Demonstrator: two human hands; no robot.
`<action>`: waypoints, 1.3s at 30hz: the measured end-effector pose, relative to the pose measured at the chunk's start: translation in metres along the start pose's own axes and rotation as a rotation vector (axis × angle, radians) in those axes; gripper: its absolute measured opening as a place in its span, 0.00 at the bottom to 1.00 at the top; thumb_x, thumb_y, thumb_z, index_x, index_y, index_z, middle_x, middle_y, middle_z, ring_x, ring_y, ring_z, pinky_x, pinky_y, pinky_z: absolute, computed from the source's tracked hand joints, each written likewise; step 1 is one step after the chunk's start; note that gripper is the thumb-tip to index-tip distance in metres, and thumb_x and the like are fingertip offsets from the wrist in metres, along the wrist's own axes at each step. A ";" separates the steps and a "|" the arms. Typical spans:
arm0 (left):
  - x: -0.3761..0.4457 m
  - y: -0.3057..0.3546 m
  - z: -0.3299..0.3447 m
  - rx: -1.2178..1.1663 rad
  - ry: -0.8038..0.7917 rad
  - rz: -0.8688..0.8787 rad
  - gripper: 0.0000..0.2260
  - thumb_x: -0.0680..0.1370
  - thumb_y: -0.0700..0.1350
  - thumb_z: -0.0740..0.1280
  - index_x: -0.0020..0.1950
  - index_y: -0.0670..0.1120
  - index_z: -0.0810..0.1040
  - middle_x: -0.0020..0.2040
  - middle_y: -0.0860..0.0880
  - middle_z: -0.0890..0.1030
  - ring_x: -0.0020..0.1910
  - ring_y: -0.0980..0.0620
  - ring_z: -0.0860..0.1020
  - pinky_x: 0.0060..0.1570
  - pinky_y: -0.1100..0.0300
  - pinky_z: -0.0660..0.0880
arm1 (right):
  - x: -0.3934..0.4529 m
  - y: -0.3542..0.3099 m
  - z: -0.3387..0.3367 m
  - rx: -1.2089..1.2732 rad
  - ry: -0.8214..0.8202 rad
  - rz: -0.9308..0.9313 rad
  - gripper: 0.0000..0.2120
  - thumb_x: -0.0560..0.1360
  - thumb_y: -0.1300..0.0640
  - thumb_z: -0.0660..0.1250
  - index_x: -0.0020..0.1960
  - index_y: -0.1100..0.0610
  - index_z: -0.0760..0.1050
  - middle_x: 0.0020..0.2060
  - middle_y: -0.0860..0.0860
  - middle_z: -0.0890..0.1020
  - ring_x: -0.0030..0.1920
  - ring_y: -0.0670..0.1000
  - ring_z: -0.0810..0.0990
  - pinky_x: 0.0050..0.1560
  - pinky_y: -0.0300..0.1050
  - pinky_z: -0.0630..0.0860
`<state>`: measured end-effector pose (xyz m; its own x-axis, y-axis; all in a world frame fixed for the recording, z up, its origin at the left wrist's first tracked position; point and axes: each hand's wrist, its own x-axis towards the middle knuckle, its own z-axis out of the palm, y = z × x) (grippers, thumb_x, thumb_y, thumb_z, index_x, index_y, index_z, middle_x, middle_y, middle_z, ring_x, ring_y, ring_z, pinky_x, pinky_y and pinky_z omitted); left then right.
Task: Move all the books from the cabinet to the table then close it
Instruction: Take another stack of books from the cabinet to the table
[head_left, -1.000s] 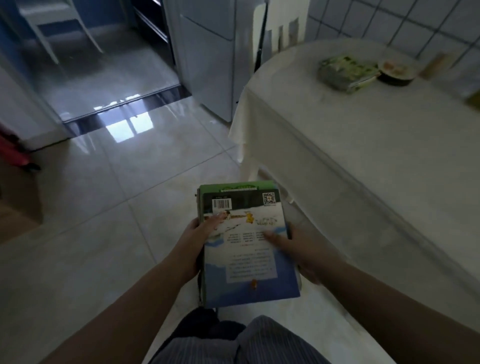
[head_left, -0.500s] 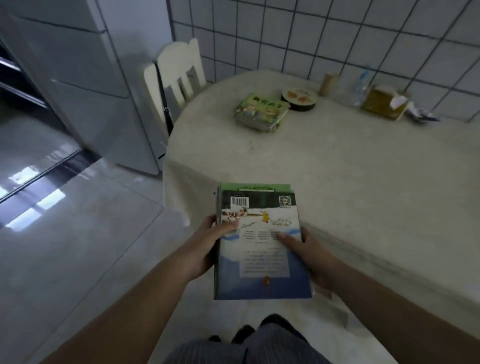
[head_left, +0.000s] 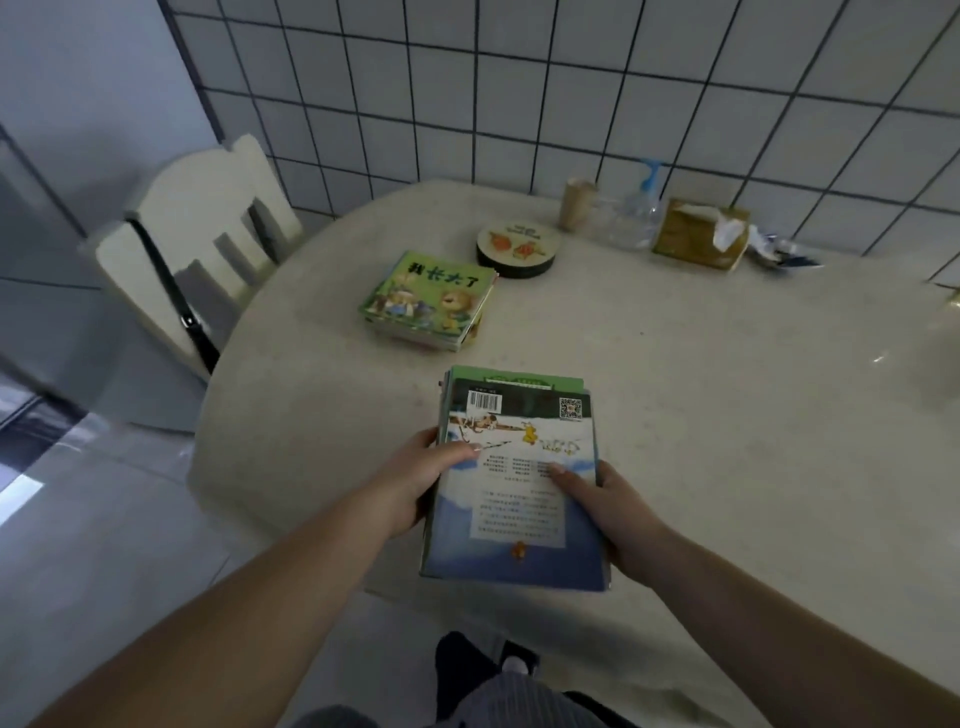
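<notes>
White-tiled wall and a pale round worktop (head_left: 701, 415) frame both hands, the left hand (head_left: 415, 480) and right hand (head_left: 605, 501) gripping a stack of books (head_left: 519, 483) by its side edges, thumbs on top, over the near rim. Thin, glossy covers look slippery, so supporting underneath seems wise; another book pile (head_left: 428, 301) lies farther in.
</notes>
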<state>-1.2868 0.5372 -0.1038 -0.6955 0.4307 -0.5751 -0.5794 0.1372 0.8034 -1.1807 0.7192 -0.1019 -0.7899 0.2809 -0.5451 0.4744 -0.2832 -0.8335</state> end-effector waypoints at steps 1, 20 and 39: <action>0.014 0.011 0.004 0.006 0.013 -0.011 0.07 0.75 0.40 0.68 0.53 0.41 0.79 0.46 0.40 0.84 0.44 0.42 0.83 0.45 0.52 0.79 | 0.014 -0.010 -0.004 0.004 0.002 0.004 0.13 0.73 0.54 0.70 0.55 0.57 0.75 0.48 0.56 0.85 0.48 0.58 0.84 0.50 0.57 0.81; 0.224 0.140 0.051 0.271 -0.043 -0.080 0.08 0.71 0.45 0.74 0.47 0.44 0.80 0.45 0.43 0.84 0.42 0.46 0.83 0.42 0.56 0.78 | 0.190 -0.108 -0.048 0.147 0.254 0.152 0.16 0.69 0.54 0.74 0.54 0.60 0.78 0.47 0.55 0.85 0.47 0.57 0.84 0.52 0.55 0.81; 0.288 0.139 0.066 0.413 0.135 -0.016 0.21 0.72 0.56 0.71 0.58 0.44 0.79 0.54 0.45 0.82 0.51 0.46 0.81 0.55 0.51 0.77 | 0.266 -0.122 -0.061 -0.080 0.322 0.219 0.16 0.68 0.46 0.74 0.48 0.56 0.78 0.47 0.54 0.85 0.48 0.55 0.84 0.54 0.55 0.80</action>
<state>-1.5401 0.7393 -0.1477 -0.7534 0.3088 -0.5806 -0.3908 0.4999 0.7729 -1.4253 0.8841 -0.1505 -0.5104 0.4981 -0.7010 0.6570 -0.3001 -0.6916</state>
